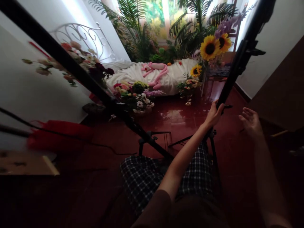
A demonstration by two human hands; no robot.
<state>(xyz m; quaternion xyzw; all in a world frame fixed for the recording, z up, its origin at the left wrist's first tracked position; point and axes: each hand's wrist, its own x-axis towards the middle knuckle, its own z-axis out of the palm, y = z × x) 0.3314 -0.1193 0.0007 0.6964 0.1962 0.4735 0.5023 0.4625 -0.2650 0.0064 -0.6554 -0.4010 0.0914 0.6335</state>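
Directions as I read them from the person's lap, twelve being straight ahead.

Item: black pole point(234, 66), right-hand of two, set at one o'clock, leaning outward toward its top; clamps and knobs along its length. A small lever point(228, 106) projects just beside the grip.

Item: left hand point(214, 115), at one o'clock, closed around the lower part of that pole, forearm crossing over the checked cloth point(197, 171) on the lap.

Item: right hand point(251, 123), at two o'clock, apart from the left and near the pole, holding nothing; fingers loosely bent.

Item: second pole point(95, 87), black, slanting away toward ten o'clock; dark metal legs point(158, 133) stand low between the two.

Item: bed point(175, 84), twelve o'clock, white cloth, rumpled; on it a long-limbed pink plush toy point(158, 71). Scrolled metal headboard point(83, 34) at eleven.

Item: flowers, several lots. Sunflowers point(210, 47) at one; mixed bouquet point(140, 101) near eleven, in front of the bed; pale and orange blooms point(80, 58) at ten to eleven. Palm fronds point(133, 19) behind the bed, toward twelve.

Item: red bag-like object point(59, 134), ten o'clock, on the dark red floor point(180, 118), partly blurred.

Item: pale board point(26, 163), nine o'clock, cut off at its left end.
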